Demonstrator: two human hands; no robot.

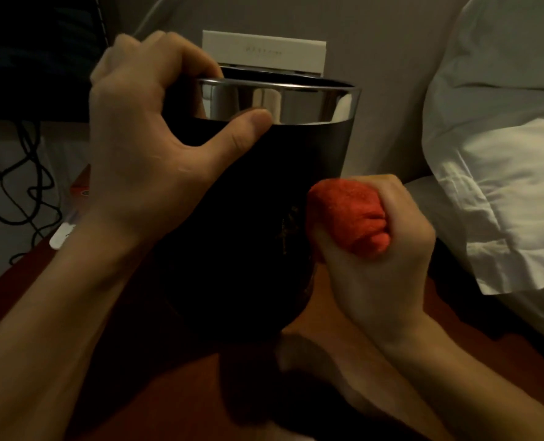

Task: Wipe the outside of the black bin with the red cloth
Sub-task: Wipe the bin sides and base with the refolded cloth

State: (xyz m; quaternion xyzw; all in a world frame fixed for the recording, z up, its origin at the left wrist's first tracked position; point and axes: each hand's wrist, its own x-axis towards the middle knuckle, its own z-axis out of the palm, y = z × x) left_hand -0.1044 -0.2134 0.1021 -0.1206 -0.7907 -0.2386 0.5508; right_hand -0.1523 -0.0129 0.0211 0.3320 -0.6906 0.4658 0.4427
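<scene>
Left hand (143,148) gripped black bin (248,192) rim, right hand (382,249) balled red cloth (347,211) against lower-right side; wiping looked underway, specks left nearby.

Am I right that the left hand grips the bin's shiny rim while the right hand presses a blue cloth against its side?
Not quite: the cloth is red, not blue, as the head view shows. The rest holds: the left hand grips the shiny rim of the black bin, and the right hand presses the bunched cloth against its side.
</scene>
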